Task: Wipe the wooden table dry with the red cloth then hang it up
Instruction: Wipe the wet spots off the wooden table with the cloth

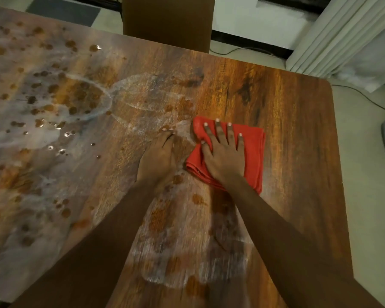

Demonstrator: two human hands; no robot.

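The wiping step was in hand, and by my judgement far from finished. The red cloth (pixel 253 152), folded into a thick pad, lay flat on the wooden table (pixel 298 130), with the right hand (pixel 225 156) pressing down on it, fingers spread and straight, gripping nothing. The left hand (pixel 158 156) rested palm-down on the bare wood just to the left of the cloth, fingers straight too and holding nothing. To the right of the cloth the wood looked dry. Left of it, and on the near side of it, were cloudy smears, and farther left stood beads and pools of water (pixel 60 127). The next move probably called for firm pressure, sweeping the pad leftward through the wet zone, perhaps refolding once soaked. Nowhere to hang the cloth was in sight.
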